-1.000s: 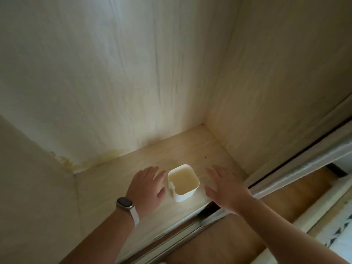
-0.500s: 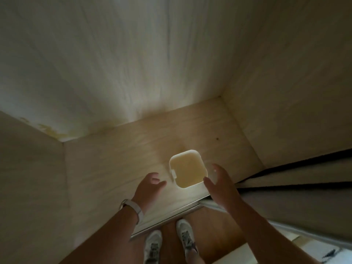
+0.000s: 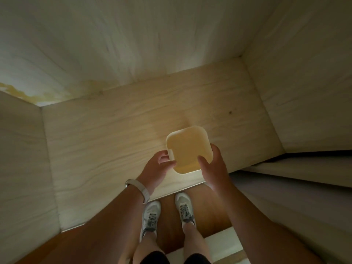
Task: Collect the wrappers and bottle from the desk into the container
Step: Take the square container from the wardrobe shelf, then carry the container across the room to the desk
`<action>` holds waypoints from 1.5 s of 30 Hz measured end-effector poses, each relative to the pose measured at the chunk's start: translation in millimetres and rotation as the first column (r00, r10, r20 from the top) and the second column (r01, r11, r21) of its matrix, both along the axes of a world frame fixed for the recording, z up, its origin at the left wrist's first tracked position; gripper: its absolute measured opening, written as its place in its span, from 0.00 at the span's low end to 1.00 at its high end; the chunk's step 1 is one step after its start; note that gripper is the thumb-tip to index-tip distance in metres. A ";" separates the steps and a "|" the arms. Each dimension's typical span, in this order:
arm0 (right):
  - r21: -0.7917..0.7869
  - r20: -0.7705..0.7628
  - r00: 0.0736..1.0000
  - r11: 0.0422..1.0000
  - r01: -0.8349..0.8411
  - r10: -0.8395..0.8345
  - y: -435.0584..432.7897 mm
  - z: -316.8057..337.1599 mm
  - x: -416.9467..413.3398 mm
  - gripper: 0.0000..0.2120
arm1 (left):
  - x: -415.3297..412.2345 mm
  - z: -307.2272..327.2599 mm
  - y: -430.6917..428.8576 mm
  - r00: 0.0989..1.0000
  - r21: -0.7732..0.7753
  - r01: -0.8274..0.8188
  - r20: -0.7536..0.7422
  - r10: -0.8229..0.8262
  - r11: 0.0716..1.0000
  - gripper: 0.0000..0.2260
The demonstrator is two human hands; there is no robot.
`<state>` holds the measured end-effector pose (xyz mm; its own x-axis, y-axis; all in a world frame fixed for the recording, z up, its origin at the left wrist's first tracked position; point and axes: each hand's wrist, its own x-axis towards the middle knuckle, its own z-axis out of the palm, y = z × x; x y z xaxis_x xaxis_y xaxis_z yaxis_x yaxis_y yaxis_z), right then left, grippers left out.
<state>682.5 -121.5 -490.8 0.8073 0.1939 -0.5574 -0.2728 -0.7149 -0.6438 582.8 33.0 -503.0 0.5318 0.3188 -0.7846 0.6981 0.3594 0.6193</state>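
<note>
A look straight down into a pale wooden cabinet [image 3: 133, 44], dimly lit, with the person's own arms and feet in view.

A small white container [image 3: 187, 149], square with rounded corners and an open top, sits just below the centre of the view, toward 5 o'clock. It is over the cabinet's bottom shelf [image 3: 104, 140], close to the shelf's front edge. Whether it rests on the wood or is raised off it cannot be told.

Both hands hold the container. The left hand [image 3: 157, 167], at the container's 8 o'clock, has its fingers curled in against the left wall, pinching a small tab on the rim there. The right hand [image 3: 214, 168], at the container's 4 o'clock, has its thumb laid over the near rim and its fingers wrapped round the right wall.

A pale watch band [image 3: 140, 189] circles the left wrist. At 6 o'clock, two grey and white lace-up shoes [image 3: 150, 216] stand on a brown wooden floor [image 3: 208, 206], toes near the shelf edge.

At 10 o'clock a yellow stain [image 3: 28, 94] marks the foot of the cabinet's back wall. At 2 o'clock of the container a small dark spot [image 3: 230, 112] shows on the shelf. A door panel [image 3: 295, 197] runs along 3 to 4 o'clock.
</note>
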 end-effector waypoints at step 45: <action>0.398 0.059 0.261 0.217 -0.892 0.964 55.8 176.6 -210.1 0.31 | -322.4 210.1 -127.2 0.263 0.107 -0.963 0.192 0.945 0.247 0.06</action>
<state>472.3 -65.7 -314.2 -0.1686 0.9070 -0.3858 0.3277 -0.3176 -0.8898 260.3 -94.2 -292.9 -0.2090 0.7488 -0.6290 -0.1294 0.6164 0.7767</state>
